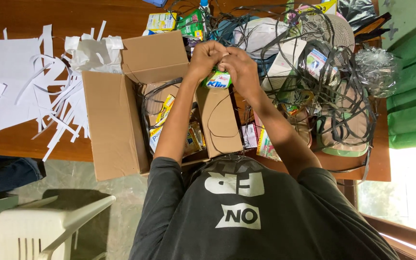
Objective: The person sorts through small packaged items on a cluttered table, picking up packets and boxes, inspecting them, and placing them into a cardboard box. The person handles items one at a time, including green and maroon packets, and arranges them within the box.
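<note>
Both hands meet over an open brown cardboard box [116, 120] on the wooden counter [25, 19], pinching a small green-and-white plastic sachet [217, 80] between them. The left hand [207, 57] grips its left edge, the right hand [239, 67] its right; the sachet's long axis runs hand to hand, forearms converging.

Soft daylight, blown out at the window [410, 192] lower right; table [34, 14] evenly lit, sharp, faint shadows.

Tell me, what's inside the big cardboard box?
Inside the cardboard box lie colourful small packets and loops of black strap. The arms and a flap hide the rest of its bottom.
</note>
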